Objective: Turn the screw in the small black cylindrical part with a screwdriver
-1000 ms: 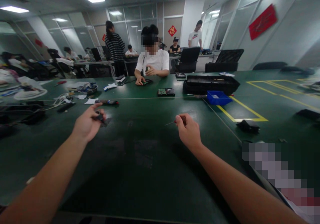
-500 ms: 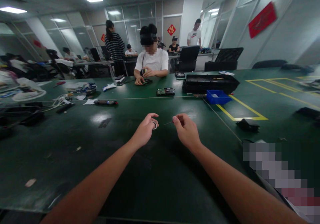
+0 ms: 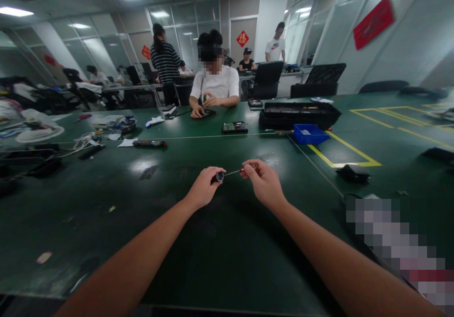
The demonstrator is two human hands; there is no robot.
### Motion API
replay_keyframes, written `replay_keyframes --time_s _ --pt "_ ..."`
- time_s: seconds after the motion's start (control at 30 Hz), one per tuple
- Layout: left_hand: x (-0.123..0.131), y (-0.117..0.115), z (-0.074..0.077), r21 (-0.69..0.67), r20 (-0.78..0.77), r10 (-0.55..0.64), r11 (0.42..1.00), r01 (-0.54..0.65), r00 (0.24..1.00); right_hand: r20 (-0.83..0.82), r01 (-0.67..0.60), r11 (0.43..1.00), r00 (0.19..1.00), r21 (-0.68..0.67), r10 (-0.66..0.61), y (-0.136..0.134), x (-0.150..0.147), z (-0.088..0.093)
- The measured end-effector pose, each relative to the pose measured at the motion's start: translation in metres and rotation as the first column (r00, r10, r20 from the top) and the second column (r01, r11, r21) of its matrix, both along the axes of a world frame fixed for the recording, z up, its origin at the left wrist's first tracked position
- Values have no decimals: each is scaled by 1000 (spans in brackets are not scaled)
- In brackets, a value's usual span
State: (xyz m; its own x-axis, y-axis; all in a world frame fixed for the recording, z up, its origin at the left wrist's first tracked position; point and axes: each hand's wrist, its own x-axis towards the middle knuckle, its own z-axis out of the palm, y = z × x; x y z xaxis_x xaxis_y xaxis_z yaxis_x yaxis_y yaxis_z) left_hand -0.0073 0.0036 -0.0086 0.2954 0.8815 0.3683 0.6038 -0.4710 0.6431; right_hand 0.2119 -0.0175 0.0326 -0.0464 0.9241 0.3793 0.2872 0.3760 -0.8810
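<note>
Above the green table, my left hand (image 3: 205,184) is closed round a small black cylindrical part (image 3: 219,177), whose round, silvery-rimmed end faces me. A screwdriver with a thin metal shaft (image 3: 232,172) and a reddish handle is pinched in my right hand (image 3: 261,181). Its shaft points left, and the tip is at the rim of the black part; I cannot tell whether it is inside. The fingers of my right hand hide most of the handle.
Across the green table (image 3: 213,269), a person in a white shirt (image 3: 216,85) handles a small device. A hard drive with a green circuit board (image 3: 235,127), a blue bin (image 3: 310,134) and a long black tray (image 3: 300,116) stand ahead. A dark tool (image 3: 151,143) lies left, a black box (image 3: 353,174) right.
My left hand has turned the black part, so more of its round end shows. The screwdriver shaft has tilted up and its tip has come to the part.
</note>
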Motion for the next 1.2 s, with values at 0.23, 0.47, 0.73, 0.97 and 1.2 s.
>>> replay_keyframes --time_s 0.23,0.47,0.73,0.97,1.2 --pt "0 -4 3 -22 61 13 1000 -12 998 -29 -52 998 998 -28 51 4 0 -7" --pt "-1 -2 3 -4 87 -13 1000 13 996 -104 -24 999 994 -34 20 8 -1 -9" --pt "-2 -4 5 13 68 -7 1000 6 998 160 67 997 985 26 -70 -3 -1 3" --pt "-3 -5 6 16 15 -10 1000 10 1000 322 151 983 930 107 -178 -5 -1 6" --pt "-3 -5 7 18 -8 -3 1000 4 1000 286 -49 991 958 124 12 -9 -3 9"
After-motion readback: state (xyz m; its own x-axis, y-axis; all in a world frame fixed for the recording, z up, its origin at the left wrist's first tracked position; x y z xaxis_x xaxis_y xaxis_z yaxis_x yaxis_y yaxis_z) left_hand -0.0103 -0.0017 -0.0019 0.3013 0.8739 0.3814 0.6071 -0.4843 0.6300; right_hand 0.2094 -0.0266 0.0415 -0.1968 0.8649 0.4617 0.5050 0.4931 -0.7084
